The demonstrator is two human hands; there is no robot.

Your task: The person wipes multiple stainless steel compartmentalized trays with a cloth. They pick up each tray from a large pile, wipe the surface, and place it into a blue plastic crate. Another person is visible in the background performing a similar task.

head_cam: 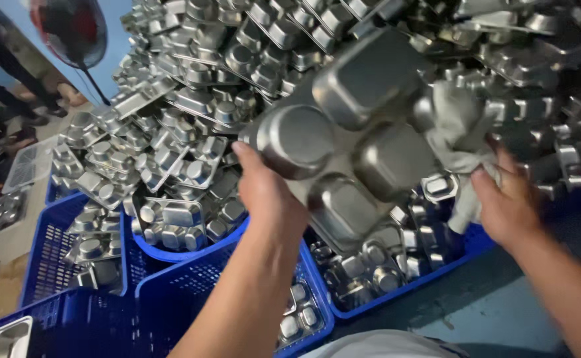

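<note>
1. Your left hand point(267, 192) grips the near-left edge of a steel compartment tray point(350, 139). The fingers are curled round the rim beside a round bowl-shaped well, and the thumb is pressed on the tray's underside.

2. Your right hand point(506, 199) is closed on a bunched grey-white cloth point(459, 129), pinching it between thumb and fingers and pressing it against the tray's right end.

3. The tray is held up in the air between your hands with its bottom turned toward you. It is tilted, so the bulging backs of its wells face the camera: one round, the others squarish.

4. The step in hand looks like wiping the back of this tray. The cloth covers only the right end, and the rest of the surface is bare.

5. The next move calls for a firm left grip, since the tray hangs by one edge. The cloth would have to work across the humps and into the grooves between them.

6. Behind the tray rises a large heap of matching steel trays point(191, 99), piled loosely at every angle.

7. Below the heap stand blue plastic crates point(191, 292), several holding more trays.

8. At far left are the dark legs of another person point(2, 73), standing well apart from you.
</note>
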